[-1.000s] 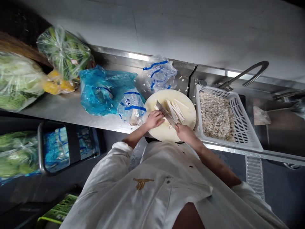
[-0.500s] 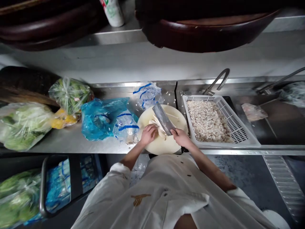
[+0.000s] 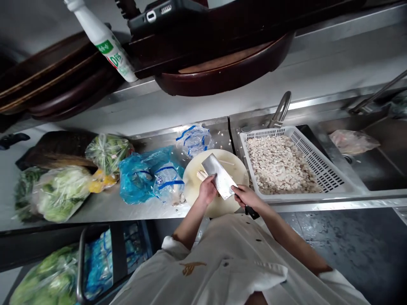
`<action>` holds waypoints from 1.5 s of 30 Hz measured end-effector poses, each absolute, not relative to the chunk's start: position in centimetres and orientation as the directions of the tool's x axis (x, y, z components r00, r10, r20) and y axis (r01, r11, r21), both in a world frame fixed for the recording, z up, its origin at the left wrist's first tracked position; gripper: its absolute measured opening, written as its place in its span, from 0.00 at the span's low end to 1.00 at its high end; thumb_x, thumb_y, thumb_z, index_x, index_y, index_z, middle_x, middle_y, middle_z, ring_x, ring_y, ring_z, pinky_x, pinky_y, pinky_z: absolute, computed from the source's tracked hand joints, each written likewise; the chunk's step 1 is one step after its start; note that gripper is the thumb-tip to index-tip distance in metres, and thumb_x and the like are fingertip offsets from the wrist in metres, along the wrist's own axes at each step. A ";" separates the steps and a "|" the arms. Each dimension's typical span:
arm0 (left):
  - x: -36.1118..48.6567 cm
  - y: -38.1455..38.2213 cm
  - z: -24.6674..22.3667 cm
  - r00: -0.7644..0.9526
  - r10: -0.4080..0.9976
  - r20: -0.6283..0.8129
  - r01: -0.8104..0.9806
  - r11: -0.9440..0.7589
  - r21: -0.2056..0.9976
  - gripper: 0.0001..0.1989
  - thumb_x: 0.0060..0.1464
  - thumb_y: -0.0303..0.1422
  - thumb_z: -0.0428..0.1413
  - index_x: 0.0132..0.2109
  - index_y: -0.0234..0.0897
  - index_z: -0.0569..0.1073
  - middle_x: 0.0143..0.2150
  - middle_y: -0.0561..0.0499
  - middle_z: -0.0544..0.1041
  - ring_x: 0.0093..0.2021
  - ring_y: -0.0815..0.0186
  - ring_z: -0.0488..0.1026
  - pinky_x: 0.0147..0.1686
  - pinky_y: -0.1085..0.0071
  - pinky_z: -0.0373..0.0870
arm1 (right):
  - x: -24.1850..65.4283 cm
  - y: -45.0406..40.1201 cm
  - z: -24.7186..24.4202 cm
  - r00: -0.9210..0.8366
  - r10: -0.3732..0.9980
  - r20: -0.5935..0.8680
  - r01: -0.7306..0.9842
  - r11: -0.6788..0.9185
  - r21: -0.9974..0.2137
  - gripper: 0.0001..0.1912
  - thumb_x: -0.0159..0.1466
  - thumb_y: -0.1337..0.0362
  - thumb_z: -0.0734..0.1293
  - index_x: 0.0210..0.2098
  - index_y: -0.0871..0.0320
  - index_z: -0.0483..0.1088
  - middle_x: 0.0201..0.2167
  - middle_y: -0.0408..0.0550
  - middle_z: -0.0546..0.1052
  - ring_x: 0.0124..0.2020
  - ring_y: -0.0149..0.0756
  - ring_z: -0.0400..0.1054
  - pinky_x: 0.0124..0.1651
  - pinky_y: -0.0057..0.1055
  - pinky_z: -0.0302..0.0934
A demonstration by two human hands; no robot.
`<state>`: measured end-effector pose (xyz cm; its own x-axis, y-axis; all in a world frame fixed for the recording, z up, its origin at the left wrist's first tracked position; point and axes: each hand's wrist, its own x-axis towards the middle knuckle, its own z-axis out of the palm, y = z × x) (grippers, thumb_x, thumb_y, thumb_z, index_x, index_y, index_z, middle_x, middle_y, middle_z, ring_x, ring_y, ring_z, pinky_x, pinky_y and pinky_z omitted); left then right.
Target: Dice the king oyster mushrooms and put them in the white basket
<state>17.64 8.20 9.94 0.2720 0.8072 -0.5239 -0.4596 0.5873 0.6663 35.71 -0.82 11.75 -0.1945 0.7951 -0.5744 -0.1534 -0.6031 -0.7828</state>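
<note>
My right hand (image 3: 246,197) grips the dark handle of a cleaver (image 3: 219,176). Its broad blade lies tilted over a round, cream-coloured cutting board (image 3: 195,165), flat side toward me. At the blade's left edge is my left hand (image 3: 207,191), fingers curled in close to the metal; what they hold, if anything, is hidden. Pale, stick-like pieces of food (image 3: 201,174) show on the board beside the blade, partly covered by it. A thin pale strip (image 3: 227,162) lies farther back on the board.
Right of the board stands a white perforated basket (image 3: 330,180) of chopped pale pieces (image 3: 280,163), near a faucet (image 3: 281,108). To the left lie clear blue-striped bags (image 3: 168,182), a blue bag (image 3: 135,178) and bagged greens (image 3: 65,190). A shelf with a white bottle (image 3: 108,46) hangs above.
The cleaver blade has turned from steep and dark to flatter and bright. My left hand has moved right, from the pale food to the blade's edge. The camera view has tilted.
</note>
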 end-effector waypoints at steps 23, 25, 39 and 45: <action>18.5 10.8 3.7 -0.298 0.929 -0.222 0.812 0.368 0.453 0.44 0.59 0.50 0.60 0.72 0.29 0.56 0.68 0.25 0.66 0.70 0.38 0.62 0.64 0.48 0.64 | 36.5 -3.1 9.1 -0.166 0.811 -0.560 0.675 -0.321 -0.665 0.15 0.75 0.62 0.54 0.45 0.57 0.71 0.31 0.47 0.80 0.27 0.35 0.75 0.32 0.28 0.58; 19.1 11.3 3.8 -0.173 0.961 -0.218 0.897 0.245 0.367 0.54 0.54 0.50 0.64 0.76 0.30 0.48 0.72 0.24 0.61 0.73 0.34 0.58 0.64 0.45 0.63 | 38.3 -3.2 8.7 -0.055 0.808 -0.586 0.632 -0.427 -0.647 0.17 0.76 0.60 0.52 0.44 0.56 0.71 0.28 0.45 0.78 0.24 0.35 0.72 0.30 0.28 0.56; 13.4 14.3 5.6 0.485 0.854 -0.189 0.864 -0.433 0.258 0.64 0.49 0.57 0.68 0.79 0.34 0.44 0.77 0.30 0.57 0.76 0.42 0.54 0.73 0.51 0.48 | 38.0 1.6 11.6 0.003 0.893 -0.451 0.948 -0.147 -0.283 0.14 0.77 0.63 0.57 0.53 0.58 0.72 0.41 0.57 0.83 0.43 0.43 0.79 0.40 0.31 0.57; 14.1 14.2 4.7 0.452 0.881 -0.141 0.877 -0.411 0.248 0.60 0.49 0.63 0.65 0.77 0.34 0.53 0.72 0.32 0.63 0.71 0.39 0.59 0.69 0.48 0.54 | 38.9 1.8 12.9 0.025 0.903 -0.429 0.959 -0.143 -0.245 0.17 0.79 0.58 0.55 0.47 0.56 0.74 0.42 0.55 0.83 0.44 0.42 0.78 0.39 0.31 0.56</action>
<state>14.15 14.17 4.65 0.4521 0.8808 -0.1407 0.8774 -0.4109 0.2475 38.94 1.81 12.95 0.0253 0.9028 -0.4294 0.9588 -0.1435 -0.2452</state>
